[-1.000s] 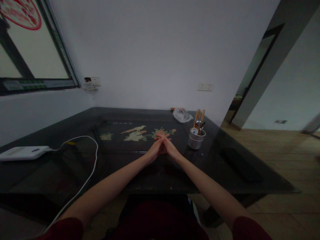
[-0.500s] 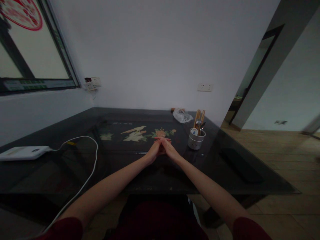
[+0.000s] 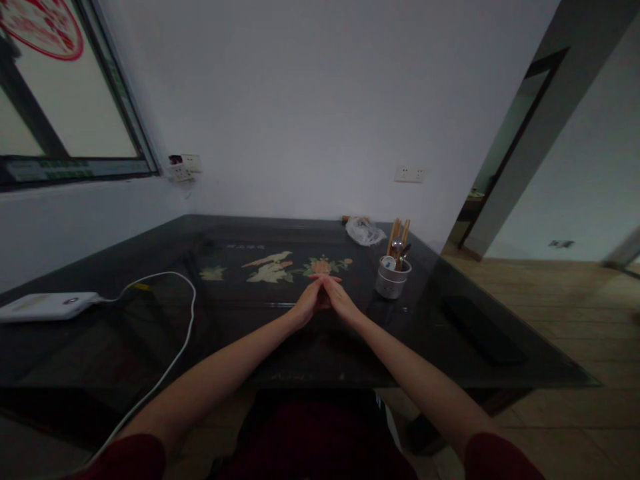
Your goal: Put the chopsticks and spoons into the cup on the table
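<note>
My left hand (image 3: 306, 305) and my right hand (image 3: 341, 300) meet over the dark table (image 3: 225, 340), forming a tent shape. Their fingers cross at the tips and look stretched out, though the palms and some fingers are hidden. Neither hand shows any object in it. Just beyond the fingertips lies a peony picture (image 3: 320, 265) on the tabletop, with a bird picture (image 3: 270, 268) to its left. To the right of my hands stands a grey utensil holder (image 3: 391, 287) with chopsticks (image 3: 391, 237), a metal spoon (image 3: 397, 244) and other utensils.
A crumpled clear plastic bag (image 3: 365, 231) lies at the table's back edge. On the left, a white power bank (image 3: 50, 305) trails a white cable (image 3: 193, 307) toward my left arm. A black flat object (image 3: 480, 330) rests at the right. The wall (image 3: 300, 113) borders the table's back.
</note>
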Action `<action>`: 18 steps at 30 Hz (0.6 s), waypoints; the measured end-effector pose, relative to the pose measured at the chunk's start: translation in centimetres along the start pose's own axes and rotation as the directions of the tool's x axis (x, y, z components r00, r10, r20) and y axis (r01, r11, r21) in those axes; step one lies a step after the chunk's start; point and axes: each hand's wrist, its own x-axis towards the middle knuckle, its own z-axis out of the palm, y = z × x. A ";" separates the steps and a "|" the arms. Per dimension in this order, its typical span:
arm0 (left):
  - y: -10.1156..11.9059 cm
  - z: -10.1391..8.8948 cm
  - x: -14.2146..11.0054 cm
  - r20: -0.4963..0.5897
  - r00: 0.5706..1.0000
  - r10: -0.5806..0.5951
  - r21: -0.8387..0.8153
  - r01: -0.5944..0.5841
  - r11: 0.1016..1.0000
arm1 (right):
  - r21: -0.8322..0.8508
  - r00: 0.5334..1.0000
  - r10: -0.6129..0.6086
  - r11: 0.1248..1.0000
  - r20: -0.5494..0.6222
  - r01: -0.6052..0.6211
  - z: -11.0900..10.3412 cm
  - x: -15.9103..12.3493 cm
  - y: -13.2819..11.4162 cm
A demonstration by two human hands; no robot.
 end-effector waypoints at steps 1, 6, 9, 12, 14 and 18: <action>0.0 0.0 0.0 0.002 1.000 0.001 -0.004 -0.001 1.000 | 0.001 1.000 -0.002 1.000 0.001 0.002 0.0 0.0 0.1; 0.0 0.0 0.1 -0.027 1.000 -0.004 0.001 0.004 1.000 | -0.027 1.000 -0.008 1.000 -0.003 0.008 0.0 0.0 0.4; 0.0 0.0 0.1 -0.034 0.999 -0.007 0.010 0.007 1.000 | -0.054 1.000 -0.013 0.998 -0.011 0.012 0.0 0.0 0.2; 0.0 0.1 0.1 -0.031 1.000 -0.002 0.021 0.003 1.000 | -0.061 0.999 -0.032 0.998 -0.014 0.031 0.1 -0.1 0.0; 0.1 0.1 0.0 -0.031 1.000 0.000 0.023 0.001 1.000 | -0.053 0.999 -0.040 0.998 -0.021 0.038 0.2 -0.1 0.0; 0.2 0.2 0.0 -0.035 0.999 0.005 0.012 -0.005 1.000 | -0.055 0.999 -0.035 0.998 -0.034 0.033 0.3 0.0 0.1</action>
